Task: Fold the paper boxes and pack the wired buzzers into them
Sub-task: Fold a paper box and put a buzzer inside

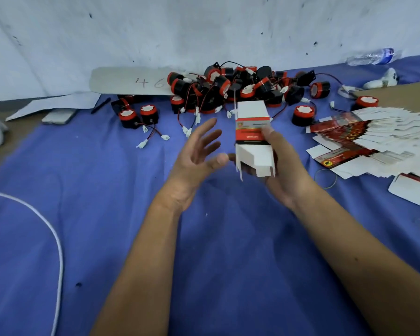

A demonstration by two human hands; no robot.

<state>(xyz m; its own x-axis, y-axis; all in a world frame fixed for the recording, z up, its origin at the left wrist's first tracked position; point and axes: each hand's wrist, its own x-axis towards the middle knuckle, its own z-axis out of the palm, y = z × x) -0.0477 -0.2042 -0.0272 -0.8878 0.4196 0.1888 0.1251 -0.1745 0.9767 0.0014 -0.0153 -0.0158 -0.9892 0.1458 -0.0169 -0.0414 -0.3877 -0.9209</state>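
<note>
1. Cardboard, white with a red and black printed band, is what we have in our right hand (277, 163): one paper box (252, 139), opened into a tube, held up above the blue cloth (107, 214) with our thumb on its printed face and our fingers curled behind it.
2. Both ends of that box are unclosed. A white flap stands up at the far end and the near-end flaps hang loose toward us, so we judge it half formed, with nothing packed in it as far as we can see.
3. Our left hand (197, 154) is just beside the box, fingers spread and palm turned toward it, holding nothing. Whether its thumb tip touches the lower flap we cannot tell.
4. Beyond the hands, the wired buzzers (233, 86) lie in a tangled black and red heap on the cloth, with a few loose ones trailing connectors off to either side. All appear unpacked.
5. To the right, the flat box blanks (364, 139) lie fanned out in a thick stack, still unfolded.
6. We see no closed, filled box anywhere in view, so we judge the job barely begun: this box wants one end tucked shut, a buzzer and its wire put in, and the other end closed, then the same for the rest.
</note>
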